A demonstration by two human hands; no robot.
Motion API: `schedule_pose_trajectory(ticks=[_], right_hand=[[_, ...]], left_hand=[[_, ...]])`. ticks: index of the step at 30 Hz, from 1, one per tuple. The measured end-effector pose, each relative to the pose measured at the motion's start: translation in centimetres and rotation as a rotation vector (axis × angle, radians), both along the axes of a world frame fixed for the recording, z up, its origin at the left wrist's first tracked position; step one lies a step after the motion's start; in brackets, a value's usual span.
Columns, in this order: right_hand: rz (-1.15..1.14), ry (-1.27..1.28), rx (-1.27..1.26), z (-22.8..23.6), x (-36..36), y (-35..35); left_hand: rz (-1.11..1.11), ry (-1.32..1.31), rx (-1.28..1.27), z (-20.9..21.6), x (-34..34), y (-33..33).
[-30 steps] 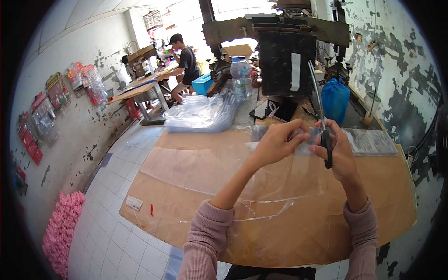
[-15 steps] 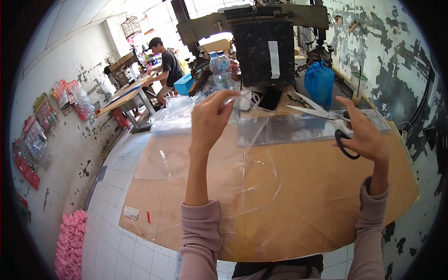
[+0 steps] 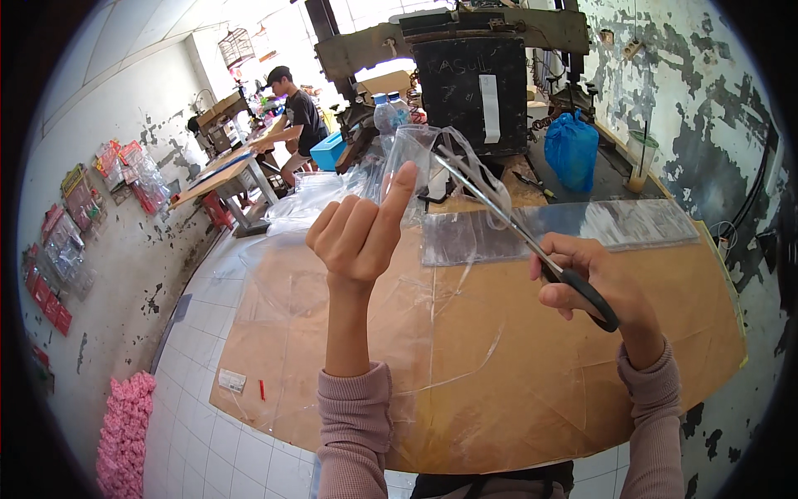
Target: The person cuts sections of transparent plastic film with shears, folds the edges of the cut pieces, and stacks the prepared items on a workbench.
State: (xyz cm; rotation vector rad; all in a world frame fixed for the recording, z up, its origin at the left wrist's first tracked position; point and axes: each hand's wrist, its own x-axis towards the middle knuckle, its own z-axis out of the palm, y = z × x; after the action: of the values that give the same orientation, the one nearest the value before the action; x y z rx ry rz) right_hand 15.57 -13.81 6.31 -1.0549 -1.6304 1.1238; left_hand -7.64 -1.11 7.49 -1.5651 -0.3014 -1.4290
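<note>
My left hand point(image 3: 359, 237) is raised over the table, its fingers closed on clear plastic sheeting point(image 3: 410, 150). The sheeting bunches up above the index finger, and a thin loose strip dangles toward the tabletop. In my right hand point(image 3: 594, 279) is a pair of scissors point(image 3: 532, 241) with black handles. Their blades point up and left, with the tips at the raised plastic; whether they touch it I cannot tell. More of the clear sheet spreads over the left half of the brown-covered table point(image 3: 549, 374).
A long clear-and-grey flat plate point(image 3: 490, 237) lies across the table's far side. Behind it stand a black machine point(image 3: 474, 91), a blue plastic bag point(image 3: 571, 150), a drink cup point(image 3: 640, 158) and water bottles point(image 3: 385, 115). A person point(image 3: 299, 116) works at another table, far left.
The scissors, open and off to the right before, have swung left to the plastic with their blades nearly together. My left hand has turned, its index finger now pointing up with plastic raised.
</note>
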Motion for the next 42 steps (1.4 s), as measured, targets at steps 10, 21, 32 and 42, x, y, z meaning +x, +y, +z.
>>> schedule_pose_trajectory(ticks=[10, 21, 32, 42], right_hand=[[-0.066, 0.072, -0.017, 0.1, -0.1, -0.4], [-0.076, 0.085, -0.026, 0.3, -0.3, -0.8], [-0.137, 0.033, -0.018, 0.0, -0.4, -0.6], [-0.142, 0.010, 0.023, 0.1, -0.4, -0.7]], left_hand=[[0.007, 0.047, -0.005, -0.1, 0.6, -0.6], [-0.010, 0.057, 0.023, -0.4, 1.0, -0.2], [0.001, 0.052, -0.002, -0.6, 1.3, -0.2], [-0.021, 0.046, 0.057, -0.5, 1.4, 0.6]])
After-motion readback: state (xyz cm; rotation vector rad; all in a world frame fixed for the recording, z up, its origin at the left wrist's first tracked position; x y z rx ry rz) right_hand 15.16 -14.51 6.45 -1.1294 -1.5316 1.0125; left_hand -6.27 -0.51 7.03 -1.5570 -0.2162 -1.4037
